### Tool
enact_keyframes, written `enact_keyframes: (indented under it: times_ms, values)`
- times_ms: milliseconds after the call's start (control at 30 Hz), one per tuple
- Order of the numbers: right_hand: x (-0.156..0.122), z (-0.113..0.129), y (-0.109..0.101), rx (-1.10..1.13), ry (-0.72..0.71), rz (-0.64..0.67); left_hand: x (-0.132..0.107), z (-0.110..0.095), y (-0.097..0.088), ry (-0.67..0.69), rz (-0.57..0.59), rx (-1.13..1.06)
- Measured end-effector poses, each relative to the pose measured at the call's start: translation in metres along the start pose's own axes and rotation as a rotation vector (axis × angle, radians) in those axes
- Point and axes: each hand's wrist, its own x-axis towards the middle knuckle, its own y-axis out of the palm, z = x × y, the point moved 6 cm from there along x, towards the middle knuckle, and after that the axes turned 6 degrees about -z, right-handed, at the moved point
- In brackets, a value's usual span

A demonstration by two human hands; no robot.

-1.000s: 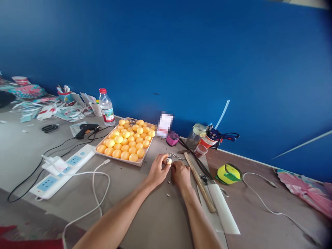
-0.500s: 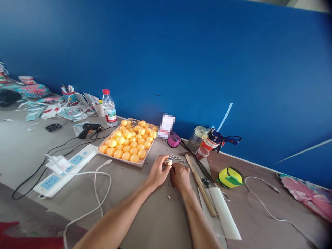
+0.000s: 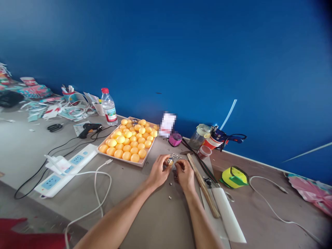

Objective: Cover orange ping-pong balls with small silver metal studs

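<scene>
1. Far L: heap of white + teal strips [image 3: 59, 111] on the table [image 3: 155, 221], blk scissors [image 3: 54, 128] just in front.
2. Next: white power strip [image 3: 80, 152] w/ a white plug [image 3: 61, 165] in it; blk glue gun [image 3: 88, 130] lying behind.
3. Btl w/ red cap [image 3: 110, 114], upright nr the blue wall [image 3: 166, 52]; white cable [image 3: 111, 180] loops on the table in front.
4. Shallow tray [image 3: 142, 164] full of orange balls [image 3: 126, 141]; one silvery ball [image 3: 135, 121] at its far end.
5. L hand [image 3: 158, 173], R of tray: fingers + thumb closed round the ball in #6, gripping it.
6. Held ball [image 3: 169, 161]: orange-ish, partly silver, at L fingertips, btw the 2 hands, abv the table.
7. Loose silver beads [image 3: 176, 156] just beyond the hands; a couple more on the table nearer the wearer.
8. R hand [image 3: 186, 174]: fingers curled, thumb nr index, just beside the ball; can't tell if anything's pinched.
9. R of that: wooden stick [image 3: 203, 186], partly on white sheet [image 3: 228, 214]; behind, clear jar [image 3: 199, 136] + small tub [image 3: 204, 151].
10. Far R: yellow-grn roll [image 3: 234, 177], then pink fabric [image 3: 311, 192] at the edge.
</scene>
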Motion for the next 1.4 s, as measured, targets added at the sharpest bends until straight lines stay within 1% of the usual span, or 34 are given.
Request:
enact_keyframes:
  times_ms: [67,167,267,300,367,500,667,800,1033,1167,1400]
  values:
    - [-0.001,-0.004,0.0,0.147,0.107,-0.031,0.0,0.0,0.0,0.002,0.004,0.0]
    - [-0.002,-0.009,0.004,0.434,0.28,0.0,0.0,-0.001,0.0,0.005,0.008,0.006]
    - [-0.001,-0.005,0.007,0.73,0.376,0.054,-0.001,-0.002,0.001,0.004,0.018,-0.007]
    - [-0.001,-0.003,0.008,0.795,0.401,0.076,-0.001,-0.002,0.002,0.001,0.021,-0.015]
    - [-0.002,0.001,0.01,0.853,0.446,0.133,-0.001,-0.002,0.002,-0.006,0.023,-0.024]
    - [-0.004,0.002,0.013,0.839,0.487,0.196,-0.001,-0.003,0.002,0.008,0.027,-0.01]
    - [-0.006,-0.004,0.015,0.761,0.458,0.212,-0.002,-0.007,0.002,0.063,0.034,-0.015]
    - [-0.007,-0.004,0.017,0.75,0.435,0.243,-0.004,-0.008,0.003,0.093,0.058,-0.013]
    - [-0.01,-0.009,0.021,0.725,0.463,0.281,-0.005,-0.005,0.005,0.115,0.079,-0.006]
    - [-0.011,-0.014,0.022,0.71,0.476,0.287,-0.006,-0.004,0.006,0.132,0.092,-0.002]
    - [-0.012,-0.012,0.02,0.641,0.48,0.281,-0.008,-0.003,0.006,0.161,0.099,0.033]
